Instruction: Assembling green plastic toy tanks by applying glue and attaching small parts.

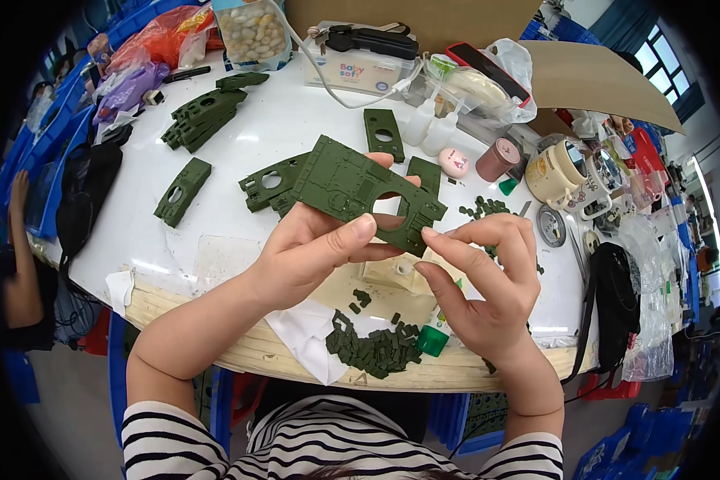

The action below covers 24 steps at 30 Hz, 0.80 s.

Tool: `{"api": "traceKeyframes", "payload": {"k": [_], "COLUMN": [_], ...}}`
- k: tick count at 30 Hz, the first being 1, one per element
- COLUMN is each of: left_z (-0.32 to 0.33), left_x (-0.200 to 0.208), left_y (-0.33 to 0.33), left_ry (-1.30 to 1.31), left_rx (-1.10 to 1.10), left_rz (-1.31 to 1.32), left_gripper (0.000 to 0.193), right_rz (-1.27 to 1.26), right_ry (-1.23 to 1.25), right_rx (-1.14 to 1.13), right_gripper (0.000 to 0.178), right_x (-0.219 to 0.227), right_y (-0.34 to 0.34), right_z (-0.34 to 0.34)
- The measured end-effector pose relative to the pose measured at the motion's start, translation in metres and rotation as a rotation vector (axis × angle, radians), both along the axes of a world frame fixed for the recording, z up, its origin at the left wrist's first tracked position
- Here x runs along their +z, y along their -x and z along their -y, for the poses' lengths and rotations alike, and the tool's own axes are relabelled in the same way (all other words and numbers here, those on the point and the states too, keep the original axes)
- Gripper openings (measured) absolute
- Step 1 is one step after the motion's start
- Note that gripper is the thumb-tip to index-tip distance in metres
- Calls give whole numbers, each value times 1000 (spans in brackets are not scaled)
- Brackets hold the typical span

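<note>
The left hand grips a green hull above the table, its thumb on the near edge, the fingers behind, one tip showing past the far edge. The right hand is at the hull's right end, forefinger and thumb by the near corner; I can't tell whether they pinch anything. Small parts lie heaped between the forearms.

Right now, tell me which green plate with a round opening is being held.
The green plate held in the left hand, with the right hand at its right end; the other green plates lie singly or piled on the white table.
</note>
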<state>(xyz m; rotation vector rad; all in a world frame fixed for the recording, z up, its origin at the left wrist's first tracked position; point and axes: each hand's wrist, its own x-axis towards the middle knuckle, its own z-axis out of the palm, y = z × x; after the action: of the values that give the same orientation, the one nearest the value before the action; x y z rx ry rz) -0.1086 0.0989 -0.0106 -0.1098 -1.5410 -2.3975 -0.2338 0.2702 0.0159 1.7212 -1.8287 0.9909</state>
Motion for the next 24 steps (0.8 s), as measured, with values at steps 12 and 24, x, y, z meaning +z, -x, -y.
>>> {"api": "traceKeyframes", "payload": {"k": [12,24], "left_z": [-7,18], "left_x": [4,7], "left_y": [-2,5], "left_ry": [-60,36], "left_rx": [-12,-114], "left_rz": [5,82], "left_gripper": [58,64], "right_rz": [-193,-97], "right_ry": [46,98], "right_rx": [-21,34], "right_gripper": [33,31], "right_x": [-5,0], "right_y": [-6,-5], "right_z": [1,-4]}}
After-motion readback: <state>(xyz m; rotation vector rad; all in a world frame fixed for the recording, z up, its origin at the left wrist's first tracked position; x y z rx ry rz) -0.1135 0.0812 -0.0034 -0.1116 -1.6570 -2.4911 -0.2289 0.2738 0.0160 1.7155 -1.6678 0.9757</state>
